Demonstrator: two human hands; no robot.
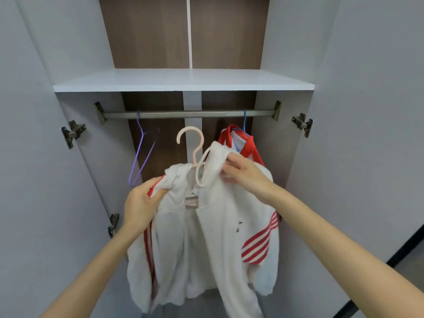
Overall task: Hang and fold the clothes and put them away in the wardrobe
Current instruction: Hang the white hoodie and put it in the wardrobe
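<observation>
I am watching two bare arms below the hanging rail [190, 114]. The left forearm [91, 271], lower left of the rail, is showing uncovered from the wrist to the picture's edge. The right forearm [332, 237], lower right of the rail, is looking the same. The left hand [140, 203] and right hand [243, 173] are appearing bare, with slim wrists and smooth skin.

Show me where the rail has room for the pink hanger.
The rail is bare between the purple hanger and the blue hanger. Crowded on the right, where the red-collared garment hangs. The shelf above shows bare too.
</observation>
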